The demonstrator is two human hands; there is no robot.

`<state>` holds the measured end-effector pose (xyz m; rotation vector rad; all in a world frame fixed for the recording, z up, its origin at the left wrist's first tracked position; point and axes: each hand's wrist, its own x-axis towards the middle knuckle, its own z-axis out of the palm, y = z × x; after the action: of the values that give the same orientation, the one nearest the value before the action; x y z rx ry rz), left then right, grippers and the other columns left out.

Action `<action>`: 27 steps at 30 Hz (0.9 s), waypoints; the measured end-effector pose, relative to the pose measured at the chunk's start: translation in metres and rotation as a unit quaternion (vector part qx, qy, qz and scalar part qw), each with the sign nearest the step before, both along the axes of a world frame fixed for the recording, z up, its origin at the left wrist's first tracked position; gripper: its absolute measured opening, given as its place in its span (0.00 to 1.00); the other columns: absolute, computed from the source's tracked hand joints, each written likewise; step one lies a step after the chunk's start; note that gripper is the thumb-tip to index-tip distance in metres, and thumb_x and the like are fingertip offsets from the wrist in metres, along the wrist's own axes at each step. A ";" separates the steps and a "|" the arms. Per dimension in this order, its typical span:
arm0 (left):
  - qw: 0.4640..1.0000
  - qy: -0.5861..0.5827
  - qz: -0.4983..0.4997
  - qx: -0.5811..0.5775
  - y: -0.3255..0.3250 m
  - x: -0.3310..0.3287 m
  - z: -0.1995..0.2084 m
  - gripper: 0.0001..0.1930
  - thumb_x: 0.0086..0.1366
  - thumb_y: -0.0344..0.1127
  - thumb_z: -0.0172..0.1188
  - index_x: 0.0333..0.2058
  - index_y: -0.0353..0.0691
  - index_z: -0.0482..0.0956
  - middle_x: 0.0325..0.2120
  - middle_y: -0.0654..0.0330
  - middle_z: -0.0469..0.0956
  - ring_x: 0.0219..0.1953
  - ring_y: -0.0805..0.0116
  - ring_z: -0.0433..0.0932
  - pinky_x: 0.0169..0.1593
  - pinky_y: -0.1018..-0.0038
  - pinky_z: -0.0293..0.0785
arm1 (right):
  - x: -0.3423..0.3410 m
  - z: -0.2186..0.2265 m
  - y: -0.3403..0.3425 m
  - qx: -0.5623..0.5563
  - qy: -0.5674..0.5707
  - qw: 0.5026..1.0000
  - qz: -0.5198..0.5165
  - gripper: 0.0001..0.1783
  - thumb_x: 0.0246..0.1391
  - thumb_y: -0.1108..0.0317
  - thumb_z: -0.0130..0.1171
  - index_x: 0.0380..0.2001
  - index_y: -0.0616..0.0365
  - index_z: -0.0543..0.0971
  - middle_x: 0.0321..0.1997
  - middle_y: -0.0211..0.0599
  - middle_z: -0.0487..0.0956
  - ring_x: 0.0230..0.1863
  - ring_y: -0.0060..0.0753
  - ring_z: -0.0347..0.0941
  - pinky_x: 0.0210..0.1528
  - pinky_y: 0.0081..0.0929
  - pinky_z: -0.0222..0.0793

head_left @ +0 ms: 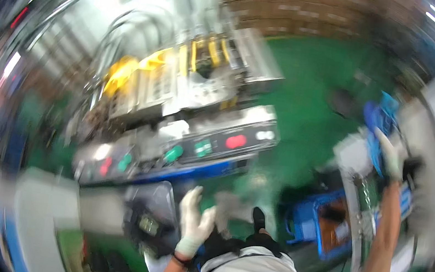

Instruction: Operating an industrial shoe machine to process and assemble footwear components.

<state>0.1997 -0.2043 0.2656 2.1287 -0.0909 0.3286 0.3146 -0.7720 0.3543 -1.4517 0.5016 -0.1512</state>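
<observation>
White gloves cover both hands (196, 219) (391, 155) (blur smears everything); the floor (304, 109) is green, the crate (322, 220) blue, the machine guards (207, 51) yellow.

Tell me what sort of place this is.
Most likely a factory floor, though the picture is blurred: a large machine with a button panel, a green floor, and gloved hands, the right hand on something blue.
</observation>
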 end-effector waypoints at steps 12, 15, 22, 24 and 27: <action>0.871 0.072 0.157 -0.460 -0.005 -0.090 -0.042 0.48 0.62 0.47 0.71 0.71 0.34 0.52 0.65 0.50 0.64 0.66 0.61 0.64 0.70 0.64 0.61 | -0.109 -0.053 0.418 -0.130 -0.019 0.797 0.589 0.35 0.62 0.67 0.61 0.68 0.71 0.64 0.62 0.46 0.74 0.60 0.36 0.71 0.65 0.32 0.66; 0.824 0.016 0.258 -0.504 0.053 -0.188 -0.035 0.44 0.67 0.47 0.68 0.71 0.34 0.53 0.63 0.55 0.67 0.65 0.66 0.65 0.69 0.65 0.61 | -0.144 -0.056 0.490 -0.013 0.011 0.653 0.757 0.41 0.64 0.64 0.63 0.72 0.68 0.58 0.65 0.46 0.72 0.64 0.34 0.68 0.66 0.32 0.65; 0.520 0.033 0.760 -0.388 0.081 -0.408 -0.130 0.36 0.62 0.45 0.74 0.59 0.29 0.69 0.52 0.52 0.78 0.51 0.64 0.77 0.57 0.64 0.75 | -0.188 -0.129 0.601 -0.157 0.012 0.520 0.839 0.36 0.65 0.71 0.58 0.71 0.70 0.58 0.72 0.56 0.66 0.71 0.48 0.66 0.69 0.37 0.65; 0.421 -0.060 0.813 -0.398 0.078 -0.470 -0.155 0.36 0.61 0.46 0.75 0.58 0.27 0.70 0.51 0.50 0.79 0.51 0.62 0.77 0.57 0.64 0.74 | -0.193 -0.147 0.617 -0.217 0.016 0.471 0.855 0.35 0.66 0.68 0.60 0.70 0.72 0.61 0.70 0.55 0.69 0.69 0.45 0.69 0.68 0.35 0.66; 0.275 -0.020 0.898 -0.342 0.063 -0.534 -0.158 0.37 0.62 0.46 0.74 0.59 0.25 0.69 0.53 0.47 0.78 0.52 0.59 0.78 0.59 0.64 0.73 | -0.197 -0.159 0.637 -0.249 0.031 0.435 0.865 0.32 0.65 0.64 0.63 0.65 0.72 0.67 0.62 0.50 0.76 0.60 0.35 0.75 0.63 0.30 0.70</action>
<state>-0.3339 -0.1412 0.1078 0.2868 2.1376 1.3018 0.1173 -0.1346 0.1953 -1.8509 -1.2941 1.5482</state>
